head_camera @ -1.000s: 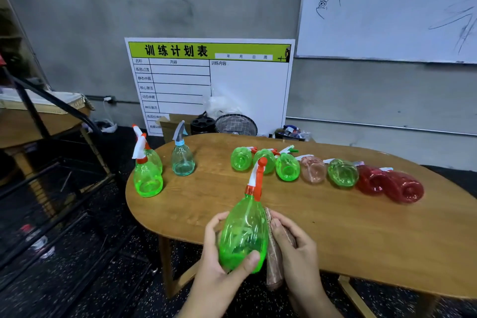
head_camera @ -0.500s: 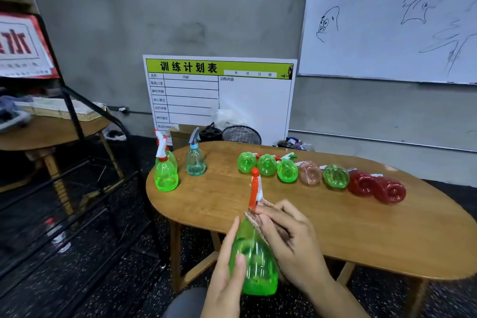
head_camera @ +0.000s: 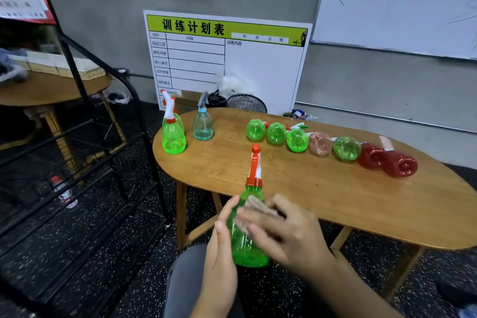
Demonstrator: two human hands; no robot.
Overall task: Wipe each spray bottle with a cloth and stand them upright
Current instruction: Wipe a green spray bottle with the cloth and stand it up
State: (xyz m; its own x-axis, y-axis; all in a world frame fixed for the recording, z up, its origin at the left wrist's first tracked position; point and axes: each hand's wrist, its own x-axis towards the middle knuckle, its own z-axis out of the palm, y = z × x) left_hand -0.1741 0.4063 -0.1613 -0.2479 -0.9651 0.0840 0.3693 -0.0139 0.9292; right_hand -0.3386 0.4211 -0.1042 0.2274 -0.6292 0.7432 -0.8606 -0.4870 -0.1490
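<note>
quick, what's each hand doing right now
Left hand: holding the green plastic spray bottle with the orange nozzle, fingers curled round its body.
Right hand: pressing a brownish cloth against the bottle; motion blur hides the grip.

A single wide-angle view from a camera worn on the person's head looks forward and down, with the two hands large and blurred at the bottom centre of the frame, very near the lens. The oval wooden table crosses the middle and right of the frame at a short reach, and the grey wall with a leaning planning board fills the top. Straight lines bow towards the edges, and no second view is given.
</note>
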